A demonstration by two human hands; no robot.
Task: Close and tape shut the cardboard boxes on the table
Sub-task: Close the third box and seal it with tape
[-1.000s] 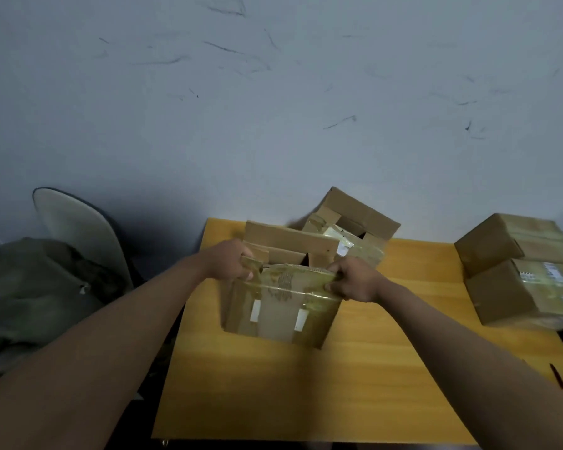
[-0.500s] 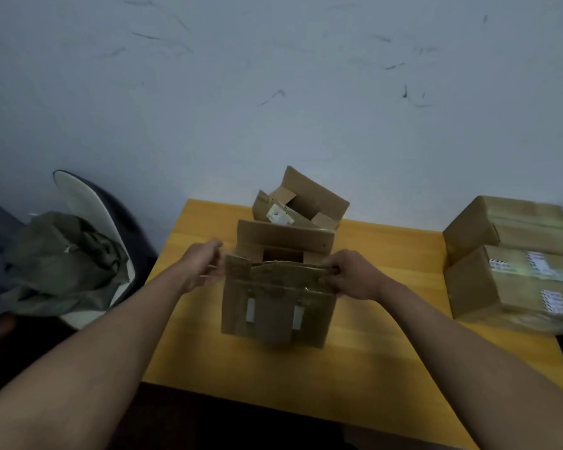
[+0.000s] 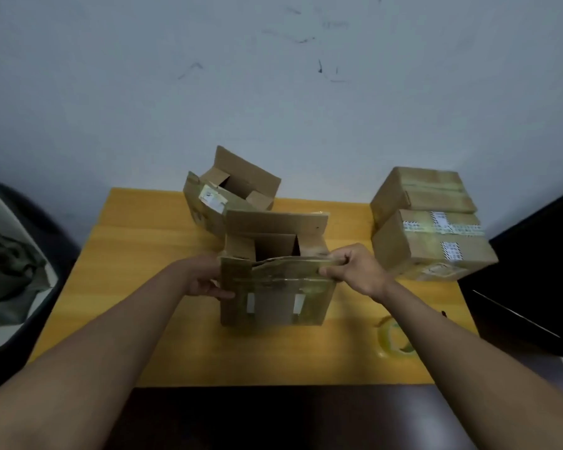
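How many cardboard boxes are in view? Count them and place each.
4: open box gripped by both hands at centre; open box behind it; two taped boxes at right, upper and lower.

Both bare forearms reach forward, converging. Left hand (image 3: 205,280) at left side of open brown cardboard box (image 3: 273,287), fingers curled against its wall. Right hand (image 3: 355,271) pinches near flap's right end, thumb on top, knuckles raised.
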